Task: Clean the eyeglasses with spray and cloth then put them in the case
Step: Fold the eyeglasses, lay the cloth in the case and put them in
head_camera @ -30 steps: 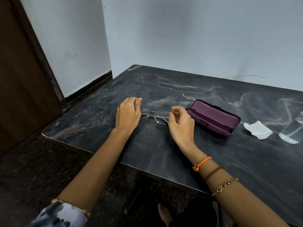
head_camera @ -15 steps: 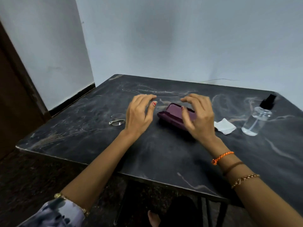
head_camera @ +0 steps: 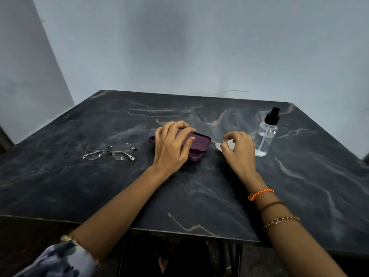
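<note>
On dark worktop (head_camera: 199, 196), my left hand (head_camera: 171, 148) curls fingers over purple case (head_camera: 201, 141), steadying it. Right hand (head_camera: 239, 150) pinches white cloth (head_camera: 218, 145), likely lifting it; grip half hidden. Eyeglasses (head_camera: 108, 151) lie untouched left of case, spray bottle (head_camera: 266, 136) upright at right.

— Where do the eyeglasses (head_camera: 109, 151) lie?
— Flat on the dark marbled worktop (head_camera: 199, 196), temples folded, well left of the purple case (head_camera: 201, 141).
— And the hands?
— The left hand (head_camera: 172, 145) grips the case, fingers over its far edge, thumb on the near side. The right hand (head_camera: 238, 149) curls over the white cloth (head_camera: 219, 145), just beside the clear spray bottle (head_camera: 266, 136).
</note>
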Demonstrator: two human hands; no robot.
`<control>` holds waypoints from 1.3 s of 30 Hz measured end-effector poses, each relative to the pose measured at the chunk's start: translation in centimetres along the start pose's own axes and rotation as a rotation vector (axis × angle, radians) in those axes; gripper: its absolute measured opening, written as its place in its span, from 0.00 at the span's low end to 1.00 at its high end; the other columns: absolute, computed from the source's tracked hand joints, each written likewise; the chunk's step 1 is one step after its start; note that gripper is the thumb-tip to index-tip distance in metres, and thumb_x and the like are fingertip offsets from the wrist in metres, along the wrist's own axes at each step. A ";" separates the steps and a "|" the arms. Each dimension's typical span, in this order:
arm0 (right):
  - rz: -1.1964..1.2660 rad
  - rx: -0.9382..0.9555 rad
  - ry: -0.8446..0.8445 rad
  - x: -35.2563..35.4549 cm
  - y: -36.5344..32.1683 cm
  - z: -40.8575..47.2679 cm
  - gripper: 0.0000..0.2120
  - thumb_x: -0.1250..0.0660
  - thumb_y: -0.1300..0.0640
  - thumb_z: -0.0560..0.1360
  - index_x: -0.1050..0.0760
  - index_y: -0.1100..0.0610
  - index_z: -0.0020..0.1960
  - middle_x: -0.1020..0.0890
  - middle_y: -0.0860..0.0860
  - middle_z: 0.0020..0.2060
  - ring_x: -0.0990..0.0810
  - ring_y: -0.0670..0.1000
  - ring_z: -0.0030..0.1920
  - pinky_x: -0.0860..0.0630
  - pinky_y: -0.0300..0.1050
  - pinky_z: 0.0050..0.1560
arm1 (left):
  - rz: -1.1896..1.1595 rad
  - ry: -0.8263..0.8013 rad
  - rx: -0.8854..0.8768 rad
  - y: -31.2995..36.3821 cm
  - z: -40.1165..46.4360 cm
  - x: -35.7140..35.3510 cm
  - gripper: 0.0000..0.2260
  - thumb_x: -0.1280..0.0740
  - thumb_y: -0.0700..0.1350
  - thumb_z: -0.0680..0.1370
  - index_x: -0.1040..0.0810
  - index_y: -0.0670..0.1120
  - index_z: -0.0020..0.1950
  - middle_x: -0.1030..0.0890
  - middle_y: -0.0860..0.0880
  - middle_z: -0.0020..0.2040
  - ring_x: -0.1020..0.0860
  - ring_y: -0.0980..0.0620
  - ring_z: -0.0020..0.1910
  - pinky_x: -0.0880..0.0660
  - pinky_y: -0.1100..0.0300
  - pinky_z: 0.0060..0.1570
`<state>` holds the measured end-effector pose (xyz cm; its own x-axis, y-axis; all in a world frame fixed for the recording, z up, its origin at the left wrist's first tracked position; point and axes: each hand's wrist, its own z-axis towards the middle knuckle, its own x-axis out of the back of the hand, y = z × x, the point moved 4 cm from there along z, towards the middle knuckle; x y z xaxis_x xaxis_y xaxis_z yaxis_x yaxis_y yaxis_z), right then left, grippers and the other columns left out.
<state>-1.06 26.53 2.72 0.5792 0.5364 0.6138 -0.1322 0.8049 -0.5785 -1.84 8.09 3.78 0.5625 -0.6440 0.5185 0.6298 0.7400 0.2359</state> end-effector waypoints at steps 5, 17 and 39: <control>-0.143 -0.065 -0.190 -0.8 1.1 -0.2 0.14 0.32 0.56 0.69 0.22 0.63 0.51 0.20 0.59 0.49 0.25 0.57 0.53 0.30 0.45 0.48 | -0.013 -0.049 -0.027 0.4 -0.1 -0.2 0.13 0.40 0.47 0.75 0.18 0.41 0.47 0.19 0.44 0.46 0.29 0.50 0.51 0.39 0.55 0.52; -0.073 -0.047 0.040 0.5 0.7 0.0 0.09 0.38 0.58 0.75 0.24 0.64 0.43 0.19 0.58 0.40 0.23 0.55 0.41 0.34 0.43 0.37 | -0.188 -0.106 0.006 0.0 -0.1 -0.7 0.06 0.34 0.38 0.74 0.19 0.36 0.43 0.18 0.42 0.37 0.23 0.42 0.39 0.26 0.48 0.42; 1.250 -0.508 -0.358 -2.7 -7.8 -0.7 0.08 0.37 0.63 0.75 0.24 0.58 0.38 0.17 0.49 0.25 0.19 0.44 0.26 0.21 0.36 0.31 | -0.778 -0.082 0.350 -1.3 0.2 0.1 0.19 0.27 0.38 0.70 0.25 0.37 0.60 0.20 0.43 0.52 0.21 0.45 0.51 0.24 0.54 0.51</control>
<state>-1.00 18.61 5.23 0.0511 0.9196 -0.3896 -0.0552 -0.3869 -0.9205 -2.69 7.04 3.66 -0.0097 -0.9873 0.1583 0.6112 0.1195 0.7824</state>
